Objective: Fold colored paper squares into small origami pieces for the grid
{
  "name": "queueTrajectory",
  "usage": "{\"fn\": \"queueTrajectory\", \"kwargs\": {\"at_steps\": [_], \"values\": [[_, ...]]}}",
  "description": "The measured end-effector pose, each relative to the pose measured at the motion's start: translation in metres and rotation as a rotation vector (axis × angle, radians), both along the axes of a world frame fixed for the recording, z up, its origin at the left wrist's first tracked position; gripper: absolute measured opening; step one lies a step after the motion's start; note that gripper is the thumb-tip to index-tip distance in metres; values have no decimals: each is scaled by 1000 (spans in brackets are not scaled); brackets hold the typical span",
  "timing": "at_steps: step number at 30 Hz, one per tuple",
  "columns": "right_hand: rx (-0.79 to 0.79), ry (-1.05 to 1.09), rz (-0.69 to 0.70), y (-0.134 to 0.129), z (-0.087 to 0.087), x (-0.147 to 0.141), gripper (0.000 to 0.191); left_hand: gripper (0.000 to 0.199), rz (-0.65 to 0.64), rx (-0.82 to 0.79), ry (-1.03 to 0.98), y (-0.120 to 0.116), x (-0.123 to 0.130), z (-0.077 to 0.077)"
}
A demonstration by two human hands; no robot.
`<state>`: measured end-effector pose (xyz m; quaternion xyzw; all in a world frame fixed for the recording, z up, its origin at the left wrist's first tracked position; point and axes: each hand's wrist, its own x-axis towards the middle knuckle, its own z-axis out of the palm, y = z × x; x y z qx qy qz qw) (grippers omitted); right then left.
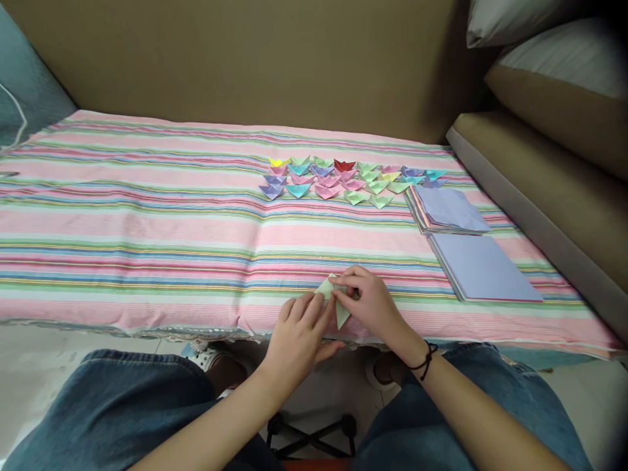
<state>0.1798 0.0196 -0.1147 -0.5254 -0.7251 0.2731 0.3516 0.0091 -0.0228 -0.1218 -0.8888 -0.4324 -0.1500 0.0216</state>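
At the far left I see a white cord [19, 116] beside the cloth-covered desk [122, 226]. My left hand [293, 333] comes in at the near edge, its grip open: the fingers lie over the lower left side of the folded green paper [342, 316], while the thumb sticks out apart below. I judge that they steady the piece against the desk. The paper lies flat between my hands, its point towards me, likely kept this near so both can reach it.

Beyond it, the small folded shapes [327, 191] sit in close rows, boat-like and mostly pastel, probably grouped there to leave working space in front.

My right hand [370, 297] has its grip closed on the green paper, thumb and forefinger pinching near the top, I think for control of a small fold. Further right, the upper paper stack [454, 209] and lower paper stack [485, 267] lie one nearer than the other, seemingly within easy reach, beside the brown cushions [559, 104].
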Motion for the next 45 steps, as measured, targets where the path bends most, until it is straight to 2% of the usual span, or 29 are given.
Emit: {"fn": "queueTrajectory", "kwargs": {"at_steps": [6,17,24,39,42,45], "values": [[3,-4,-10,0,-1,0,22,61,2,39,-8,0,1,2],[12,-2,-20,1,-1,0,21,33,55,239,-28,1,-7,9],[3,-8,-21,1,-2,1,22,26,84,241,17,5,-12,12],[-15,-2,-25,1,-1,2,22,13,58,273,-60,8,-17,13],[-17,-1,-21,0,-1,2,22,11,46,218,-111,10,-21,15],[-11,-2,-9,1,-1,3,22,11,66,43,-183,14,-25,17]]}}
